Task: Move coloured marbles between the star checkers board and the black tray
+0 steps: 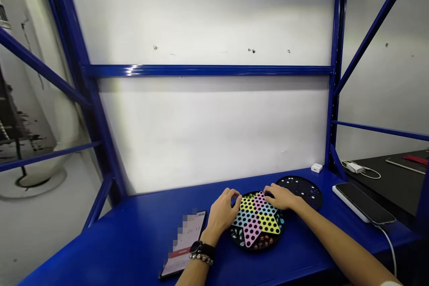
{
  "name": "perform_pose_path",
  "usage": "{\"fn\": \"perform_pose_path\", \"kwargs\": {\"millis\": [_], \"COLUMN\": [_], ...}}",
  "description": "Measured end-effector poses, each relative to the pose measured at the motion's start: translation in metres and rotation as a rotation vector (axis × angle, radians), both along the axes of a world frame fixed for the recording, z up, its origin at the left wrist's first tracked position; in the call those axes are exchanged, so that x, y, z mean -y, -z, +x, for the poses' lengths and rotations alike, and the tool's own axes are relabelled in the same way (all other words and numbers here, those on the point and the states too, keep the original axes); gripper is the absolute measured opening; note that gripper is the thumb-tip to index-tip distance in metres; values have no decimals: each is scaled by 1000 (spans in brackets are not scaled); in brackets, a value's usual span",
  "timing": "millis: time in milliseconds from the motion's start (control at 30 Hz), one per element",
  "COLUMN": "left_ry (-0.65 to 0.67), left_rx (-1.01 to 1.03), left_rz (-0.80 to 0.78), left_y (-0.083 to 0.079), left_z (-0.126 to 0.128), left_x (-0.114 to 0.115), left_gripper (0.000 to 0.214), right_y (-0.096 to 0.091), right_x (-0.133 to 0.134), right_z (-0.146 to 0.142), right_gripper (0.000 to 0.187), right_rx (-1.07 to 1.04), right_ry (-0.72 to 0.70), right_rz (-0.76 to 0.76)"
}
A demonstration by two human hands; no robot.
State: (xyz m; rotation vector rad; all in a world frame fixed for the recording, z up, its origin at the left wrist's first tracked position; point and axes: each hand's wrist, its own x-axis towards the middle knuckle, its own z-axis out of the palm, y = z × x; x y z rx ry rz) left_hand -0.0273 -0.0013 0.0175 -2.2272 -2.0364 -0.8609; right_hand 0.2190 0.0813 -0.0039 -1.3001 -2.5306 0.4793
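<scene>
A Chinese checkers board [257, 215] lies in front of me, a star of yellow, pink and light blue points dotted with black holes. It rests on a round black tray [241, 245], whose outer compartments hold glossy red, green and blue pieces. My left hand [225, 210], with a watch and beads at the wrist, has its fingers curled at the board's upper left edge. At the upper right, by a pink point, my right hand [279, 195] bends its fingers and thumb onto the edge. Fingertip contact is partly hidden on both sides.
Behind my right hand sits a second round black tray [303, 190] with small white and blue pieces. A lit phone [187, 243] lies left of my left wrist. Another phone [365, 203] rests on a white block at right, near a white adapter [316, 168]. Blue frame posts [331, 116] border the table.
</scene>
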Motion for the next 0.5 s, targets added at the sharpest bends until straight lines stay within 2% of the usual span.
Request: {"fn": "perform_pose_path", "kwargs": {"millis": [300, 500], "left_ry": [25, 26], "left_rx": [19, 5], "left_rz": [-11, -15], "left_y": [-4, -2], "left_z": [1, -1], "left_x": [2, 0], "left_gripper": [32, 35], "right_y": [3, 6], "right_x": [0, -1], "right_z": [-8, -17], "right_gripper": [38, 43], "right_rx": [85, 154], "right_ry": [21, 36], "right_rz": [53, 147]}}
